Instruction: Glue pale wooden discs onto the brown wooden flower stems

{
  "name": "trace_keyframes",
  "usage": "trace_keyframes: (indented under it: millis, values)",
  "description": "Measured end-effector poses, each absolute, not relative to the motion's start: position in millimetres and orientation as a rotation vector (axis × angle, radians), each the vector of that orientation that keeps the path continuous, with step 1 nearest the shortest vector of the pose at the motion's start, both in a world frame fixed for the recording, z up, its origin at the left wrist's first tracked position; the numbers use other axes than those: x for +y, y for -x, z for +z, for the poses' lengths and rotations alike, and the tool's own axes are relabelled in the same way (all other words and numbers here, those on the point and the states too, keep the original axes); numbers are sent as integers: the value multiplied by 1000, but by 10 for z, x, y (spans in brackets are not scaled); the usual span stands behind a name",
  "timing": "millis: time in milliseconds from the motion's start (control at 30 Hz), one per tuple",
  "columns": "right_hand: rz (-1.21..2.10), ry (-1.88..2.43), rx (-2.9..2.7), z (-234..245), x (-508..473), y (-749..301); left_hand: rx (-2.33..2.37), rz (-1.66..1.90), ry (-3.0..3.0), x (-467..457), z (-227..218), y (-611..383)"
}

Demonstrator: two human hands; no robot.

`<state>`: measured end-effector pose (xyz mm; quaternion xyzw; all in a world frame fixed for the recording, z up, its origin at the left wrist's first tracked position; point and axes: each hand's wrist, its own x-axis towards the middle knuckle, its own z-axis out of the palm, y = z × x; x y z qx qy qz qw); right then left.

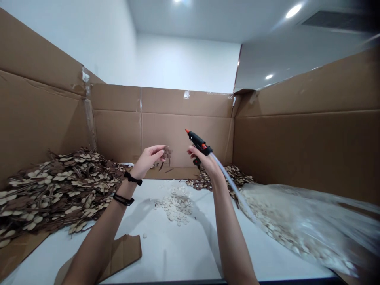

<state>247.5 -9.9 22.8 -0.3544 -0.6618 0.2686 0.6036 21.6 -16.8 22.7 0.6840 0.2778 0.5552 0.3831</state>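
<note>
Pinched in the fingers of my left hand [149,158] is a brown flower cutout [167,152] with thin strips hanging below it. My right hand [204,159] grips a black glue gun [196,139] by its handle. Its orange nozzle points up and to the left, apart from the flower, and a long clear glue stick [233,185] trails from its back end. Below and between my hands, a loose heap of small cream discs [175,206] lies on the white table [166,259].
A large pile of brown and cream flowers [63,190] fills the left side. A smaller flower pile [204,180] lies at the back right. More cream pieces sit in a clear plastic bag [297,213] on the right. Cardboard walls [184,107] surround the table; a cardboard piece [126,253] lies in front.
</note>
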Motion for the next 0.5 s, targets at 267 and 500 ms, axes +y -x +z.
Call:
trace_keyframes:
  millis: [267, 500]
  values:
    - [806, 586, -1763, 175, -11, -2238, 828, 1409, -1880, -178, 165, -397]
    - [807, 586, -1764, 165, 36, -2210, 808, 1389, -1920, -133, 139, -403]
